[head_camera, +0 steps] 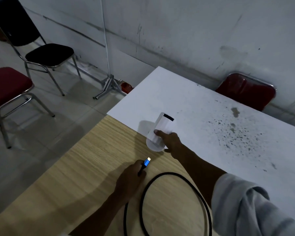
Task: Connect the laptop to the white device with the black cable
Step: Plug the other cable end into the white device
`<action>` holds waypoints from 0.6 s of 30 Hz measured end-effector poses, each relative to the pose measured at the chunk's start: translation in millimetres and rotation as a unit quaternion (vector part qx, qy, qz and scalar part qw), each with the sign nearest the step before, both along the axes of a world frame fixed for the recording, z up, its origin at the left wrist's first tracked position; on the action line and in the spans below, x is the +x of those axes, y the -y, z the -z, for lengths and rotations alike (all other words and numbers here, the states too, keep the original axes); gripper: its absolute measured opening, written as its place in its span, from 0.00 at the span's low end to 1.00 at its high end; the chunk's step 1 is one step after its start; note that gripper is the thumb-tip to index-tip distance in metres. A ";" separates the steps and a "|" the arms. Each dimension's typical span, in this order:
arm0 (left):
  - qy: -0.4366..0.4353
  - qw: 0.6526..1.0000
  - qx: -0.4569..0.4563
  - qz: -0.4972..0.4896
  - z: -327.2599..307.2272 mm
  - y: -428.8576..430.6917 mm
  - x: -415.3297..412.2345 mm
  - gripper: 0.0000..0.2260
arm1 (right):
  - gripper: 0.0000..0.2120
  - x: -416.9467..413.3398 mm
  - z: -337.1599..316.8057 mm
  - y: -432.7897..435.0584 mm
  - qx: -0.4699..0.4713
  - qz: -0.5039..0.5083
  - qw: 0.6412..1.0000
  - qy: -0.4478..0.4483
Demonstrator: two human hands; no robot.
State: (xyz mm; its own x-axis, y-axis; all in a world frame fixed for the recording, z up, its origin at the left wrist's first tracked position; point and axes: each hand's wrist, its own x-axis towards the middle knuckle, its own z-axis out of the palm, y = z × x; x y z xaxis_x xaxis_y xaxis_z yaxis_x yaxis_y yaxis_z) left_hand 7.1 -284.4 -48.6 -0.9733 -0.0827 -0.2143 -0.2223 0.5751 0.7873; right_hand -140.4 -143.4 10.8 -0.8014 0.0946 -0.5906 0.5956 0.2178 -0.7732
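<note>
Scuffed grey walls and a pale tiled floor close off the room beyond the counter [85, 171], which shows a light wood-grain strip on my near left and a white, dark-speckled top [186, 103] on my right. On the floor to the left I see a black padded chair with chrome legs [48, 54], a red padded chair [8, 84] nearer me, and the metal foot of a stand [107, 86]; the back of another red chair [245, 91] shows behind the far edge of the white top. My right hand [171, 139] reaches out from a rolled light-grey sleeve [245, 206] and grips the white cylindrical device with a black slot near its far end [160, 130], which lies tilted over the seam between wood and white; the thumb presses on its upper side and the fingers [168, 150] wrap round beneath it, so the hand is closed on it. My left hand [131, 179] sits just short of the device's rounded near end, its fingers pinched together on the blue connector with a silver tip [147, 162] of the thick black cable [175, 175]. That tip points toward the device's base, near it but not touching. Behind the plug the cable curls in a wide loop across the wood and runs off the bottom edge of my view. No laptop shows in my view.
</note>
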 end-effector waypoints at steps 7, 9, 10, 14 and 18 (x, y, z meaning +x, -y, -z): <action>0.042 0.990 0.123 -0.051 2.6 -5.4 0.9 0.06 | 0.16 35.2 3.8 -26.8 0.007 -0.054 0.998 -0.018; 0.032 0.984 0.166 -0.055 -3.1 -11.5 6.4 0.06 | 0.26 46.1 4.2 -35.3 -0.003 -0.065 0.998 0.018; 0.023 0.982 0.182 -0.053 -5.7 -15.4 9.9 0.06 | 0.31 51.3 5.4 -38.8 -0.001 -0.065 0.997 0.038; 0.030 0.978 0.199 -0.051 -8.8 -30.4 23.0 0.03 | 0.30 68.8 10.7 -50.1 -0.053 -0.052 0.996 0.053; 0.027 0.988 0.149 -0.031 -7.2 -40.7 29.4 0.07 | 0.26 75.4 10.8 -55.4 -0.073 -0.074 0.993 0.052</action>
